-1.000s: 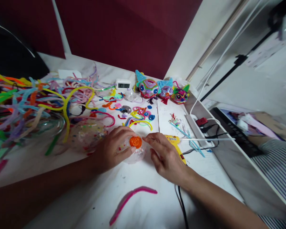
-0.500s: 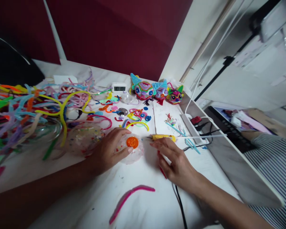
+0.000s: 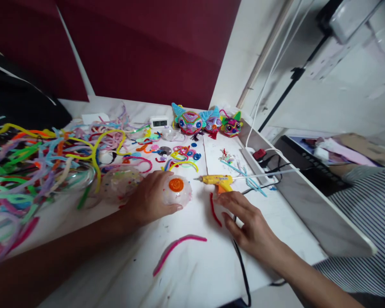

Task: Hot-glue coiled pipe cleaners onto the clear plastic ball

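My left hand (image 3: 150,197) is wrapped round a clear plastic ball (image 3: 179,192) that rests on the white table (image 3: 195,273). An orange pipe-cleaner spiral (image 3: 176,185) sits on top of the ball. My right hand (image 3: 248,218) lies on the table with its fingers stretched out, holding nothing. Its fingertips are just below the handle of a yellow glue gun (image 3: 216,181), which lies on its side with the nozzle pointing left. A short red pipe cleaner (image 3: 214,209) lies beside the right hand.
A big tangle of coloured pipe cleaners (image 3: 41,158) covers the left of the table. A pink pipe cleaner (image 3: 176,250) lies near the front. Three decorated balls (image 3: 208,122), a small clock (image 3: 159,123) and a power strip (image 3: 259,164) stand at the back. A black cord (image 3: 242,265) runs off the front edge.
My right hand has drawn back from the orange spiral and to the right. The glue gun it covered now lies bare on the table. The left hand stays on the ball.
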{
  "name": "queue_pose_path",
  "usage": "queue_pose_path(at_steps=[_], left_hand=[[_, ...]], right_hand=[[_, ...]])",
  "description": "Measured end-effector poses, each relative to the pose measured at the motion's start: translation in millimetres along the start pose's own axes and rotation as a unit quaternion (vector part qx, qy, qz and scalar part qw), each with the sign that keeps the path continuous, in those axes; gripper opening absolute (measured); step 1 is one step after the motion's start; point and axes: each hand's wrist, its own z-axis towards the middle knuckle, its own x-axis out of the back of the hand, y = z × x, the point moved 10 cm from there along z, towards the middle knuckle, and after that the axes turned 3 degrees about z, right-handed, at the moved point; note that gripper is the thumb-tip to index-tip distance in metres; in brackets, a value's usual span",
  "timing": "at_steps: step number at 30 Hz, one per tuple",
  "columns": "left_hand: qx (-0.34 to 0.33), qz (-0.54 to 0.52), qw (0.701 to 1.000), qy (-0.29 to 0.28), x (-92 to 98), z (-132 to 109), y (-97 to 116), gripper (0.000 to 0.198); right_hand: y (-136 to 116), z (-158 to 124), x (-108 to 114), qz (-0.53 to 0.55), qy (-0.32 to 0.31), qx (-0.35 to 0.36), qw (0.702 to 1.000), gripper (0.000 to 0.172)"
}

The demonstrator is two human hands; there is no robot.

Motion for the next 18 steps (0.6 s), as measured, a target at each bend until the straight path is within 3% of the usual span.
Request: queue_pose_path(at_steps=[4,10,14,18], left_hand=[[-0.011,-0.031,0.999,-0.002,1.7,1.7,-1.7,0.079],[-0.054,-0.105,0.991,-0.061,-3.7,9.6,-15.1,0.100],[-0.078,-0.136,0.983,-0.094,-6.2,12.3,-20.4,0.108],[-0.085,-0.137,0.981,-0.105,-5.2,8.5,-16.2,0.099]], right_hand=[[-1.2,-5.5,3.9,0.006,0.008,-0.003,1.000,0.036],[-9.5,0.3,10.7,0.022,0.025,0.020,0.999,0.033],[-8.9,17.0,9.7,0.029,0.019,0.043,0.999,0.032],[1.8,41.9,2.7,0.049,-0.010,0.030,0.998,0.029]])
